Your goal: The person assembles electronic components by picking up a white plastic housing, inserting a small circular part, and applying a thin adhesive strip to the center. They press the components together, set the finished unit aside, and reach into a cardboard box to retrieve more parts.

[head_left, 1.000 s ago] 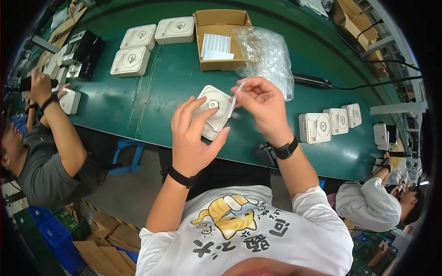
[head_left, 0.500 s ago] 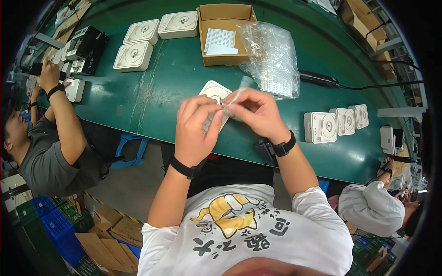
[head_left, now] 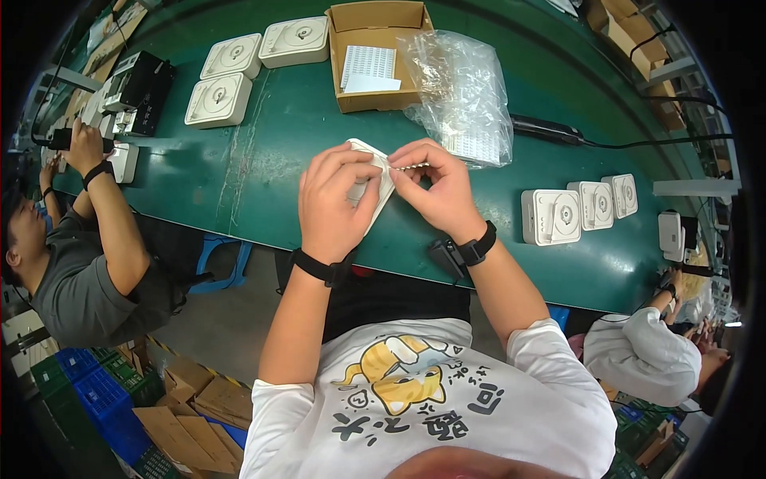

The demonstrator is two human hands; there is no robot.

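A white square device (head_left: 373,185) is held above the near edge of the green table (head_left: 263,152), just in front of the person's chest, where both hands can meet over it. It is gripped by the left hand (head_left: 335,203), whose fingers are curled around its left side so that its face is kept turned up and steady. The right hand (head_left: 435,188) is closed in a pinch on a small pale strip (head_left: 407,167) at the device's upper right corner, thumb and forefinger pressed together, apparently so that the strip can be handled finely against the casing. More white devices of the same kind are laid in rows on the table: three at the upper left (head_left: 219,100) and three at the right (head_left: 552,216), kept apart as two groups. An open cardboard box (head_left: 375,56) with white sheets and a crumpled clear plastic bag (head_left: 467,92) are placed just beyond the hands, within easy reach. A co-worker in a grey shirt (head_left: 76,287) is seated at the left, hands on other equipment.
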